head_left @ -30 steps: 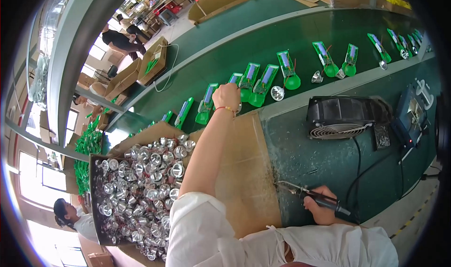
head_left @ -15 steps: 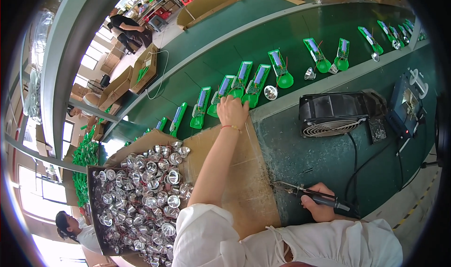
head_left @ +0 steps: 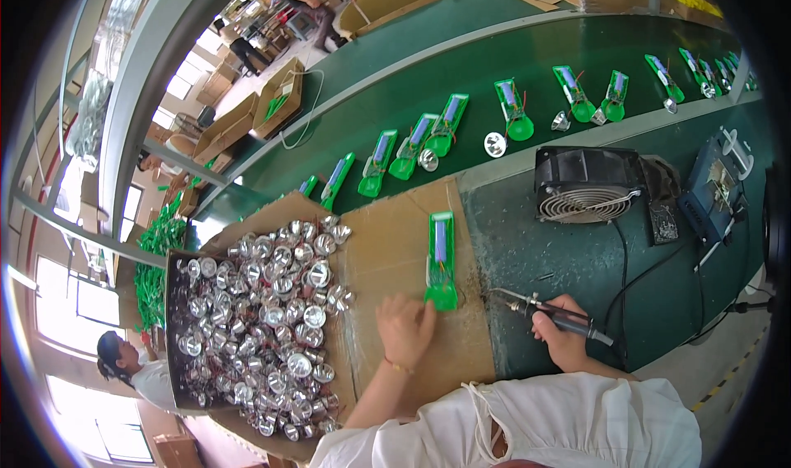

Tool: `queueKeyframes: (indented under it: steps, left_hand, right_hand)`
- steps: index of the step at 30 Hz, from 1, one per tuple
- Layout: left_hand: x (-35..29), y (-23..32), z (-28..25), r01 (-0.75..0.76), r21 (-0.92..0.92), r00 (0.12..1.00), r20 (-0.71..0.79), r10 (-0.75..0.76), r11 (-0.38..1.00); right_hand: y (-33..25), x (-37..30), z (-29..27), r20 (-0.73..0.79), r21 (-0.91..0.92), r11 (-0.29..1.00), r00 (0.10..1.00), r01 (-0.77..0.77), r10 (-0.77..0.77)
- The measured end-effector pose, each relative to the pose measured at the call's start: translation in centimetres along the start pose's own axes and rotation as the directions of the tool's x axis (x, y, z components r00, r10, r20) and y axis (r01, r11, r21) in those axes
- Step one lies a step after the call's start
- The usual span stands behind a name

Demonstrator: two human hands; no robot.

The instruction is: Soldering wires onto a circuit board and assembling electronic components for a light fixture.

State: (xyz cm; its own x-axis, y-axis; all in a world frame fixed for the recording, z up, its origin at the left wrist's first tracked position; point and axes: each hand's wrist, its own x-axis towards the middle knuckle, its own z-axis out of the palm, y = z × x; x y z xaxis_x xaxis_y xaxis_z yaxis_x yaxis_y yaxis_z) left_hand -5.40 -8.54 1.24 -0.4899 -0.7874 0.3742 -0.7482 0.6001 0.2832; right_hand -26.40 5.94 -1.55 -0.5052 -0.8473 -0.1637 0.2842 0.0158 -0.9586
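A green plastic torch housing [head_left: 442,258] with a lilac battery and thin wires lies lengthwise on the cardboard sheet in front of me. Just left of its rounded end is my left hand [head_left: 405,328], holding nothing, its fingers loosely bent and the thumb apart, close to the housing's edge. My right hand [head_left: 563,336] grips a soldering iron [head_left: 568,323] by its dark handle. The iron's bent metal tip points left, near the boundary between cardboard and green bench. To the left, a carton [head_left: 183,283] holds many shiny reflector cups [head_left: 276,315] with wires.
Along the far side, a green belt [head_left: 329,130] carries several more housings and loose reflectors. A black fan [head_left: 587,189] stands on the bench at right, beside a blue soldering station [head_left: 710,192] with a spool holder. Cables [head_left: 624,295] trail behind my right hand.
My left hand has come back from the belt toward me, and a housing now lies on the cardboard. The right hand still holds the soldering iron in nearly the same place.
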Motion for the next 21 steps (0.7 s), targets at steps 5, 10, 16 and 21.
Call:
queueKeyframes:
  steps: [5, 10, 16, 21]
  left_hand:
    - [-3.0, -1.2, -5.0, 0.090, 0.147, 0.984, -0.163, -0.065, 0.985]
    - [-1.6, -11.2, -6.7, 0.666, 0.397, 0.726, -0.151, -0.671, 0.631]
    - [-5.8, -8.1, -4.4, 0.375, 0.372, 0.924, -0.226, -0.310, 0.849]
    - [-8.0, -7.0, -5.9, 0.360, 0.292, 0.925, -0.235, -0.298, 0.886]
  right_hand:
    - [-0.1, -0.3, -0.2, -0.004, -0.035, 0.999, 0.999, 0.041, -0.041]
    - [0.3, -0.3, 0.5, 0.006, -0.043, 0.995, 0.996, 0.087, -0.087]
    - [0.3, -0.4, 0.0, -0.051, -0.072, 0.991, 0.992, 0.115, -0.119]
    - [0.3, -0.3, 0.2, -0.051, -0.105, 0.984, 0.987, 0.144, -0.150]
